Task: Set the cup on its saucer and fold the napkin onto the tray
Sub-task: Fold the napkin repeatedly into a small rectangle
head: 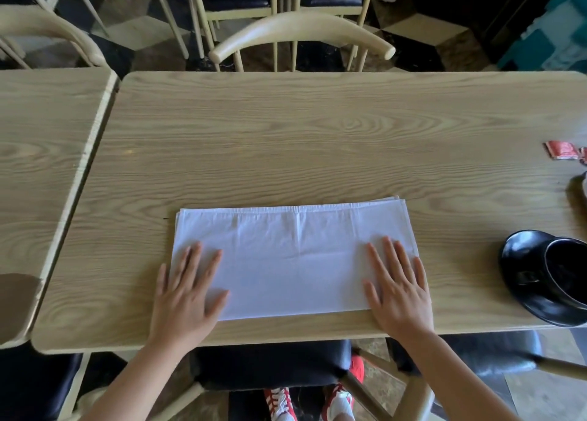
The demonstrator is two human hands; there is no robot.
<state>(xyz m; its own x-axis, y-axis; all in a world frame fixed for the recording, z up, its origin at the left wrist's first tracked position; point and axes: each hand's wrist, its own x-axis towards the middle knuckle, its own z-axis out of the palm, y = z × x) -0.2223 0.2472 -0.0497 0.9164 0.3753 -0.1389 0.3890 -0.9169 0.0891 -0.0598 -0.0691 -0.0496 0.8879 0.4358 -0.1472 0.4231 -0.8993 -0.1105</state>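
Note:
A white napkin (293, 258), folded into a wide rectangle, lies flat on the wooden table (317, 134) near its front edge. My left hand (187, 296) presses flat on the napkin's left end, fingers straight. My right hand (398, 288) presses flat on its right end the same way. At the far right a black cup (568, 271) stands on a black saucer (521, 255), both cut off by the frame edge. No tray is in view.
A red wrapper (562, 150) lies at the table's right edge. A second table (41, 166) adjoins on the left. A light wooden chair (301, 36) stands across the table, and a black-seated chair (270, 366) sits under the front edge.

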